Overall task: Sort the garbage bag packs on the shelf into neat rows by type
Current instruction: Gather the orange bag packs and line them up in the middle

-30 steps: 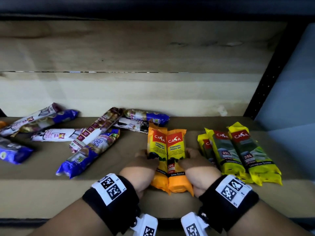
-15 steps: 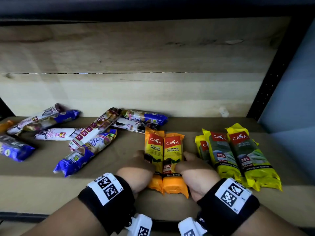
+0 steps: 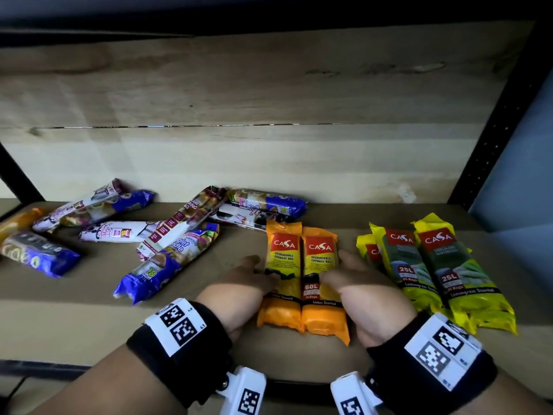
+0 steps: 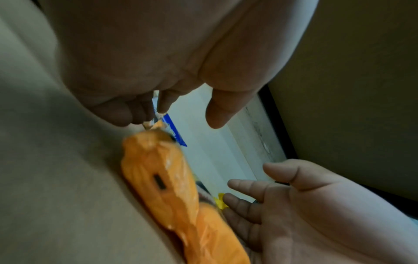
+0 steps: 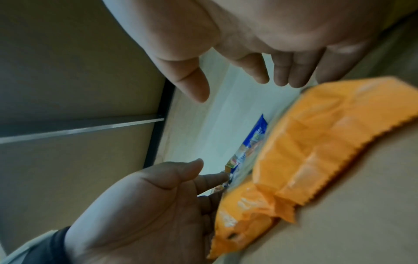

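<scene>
Two orange CASA packs (image 3: 282, 274) (image 3: 321, 277) lie side by side at the shelf's front middle, touching along their length. My left hand (image 3: 245, 283) rests against the left pack's outer side, my right hand (image 3: 359, 289) against the right pack's. In the left wrist view my left hand (image 4: 172, 75) hangs with relaxed fingers over the orange pack (image 4: 167, 178), and the right hand (image 4: 305, 205) is spread open beside it. The right wrist view shows my right hand (image 5: 260, 44) and left hand (image 5: 147, 205) flanking the orange pack (image 5: 316, 142), neither curled round it.
Three yellow CASA packs (image 3: 443, 271) lie in a row just right of my right hand. Several blue and white packs (image 3: 167, 262) lie scattered at the left and back, one (image 3: 266, 202) behind the orange pair. A black upright (image 3: 496, 121) bounds the shelf's right side.
Both hands stay on either side of the orange pair, which now lies a little straighter. The other packs have not moved; only the head view has shifted.
</scene>
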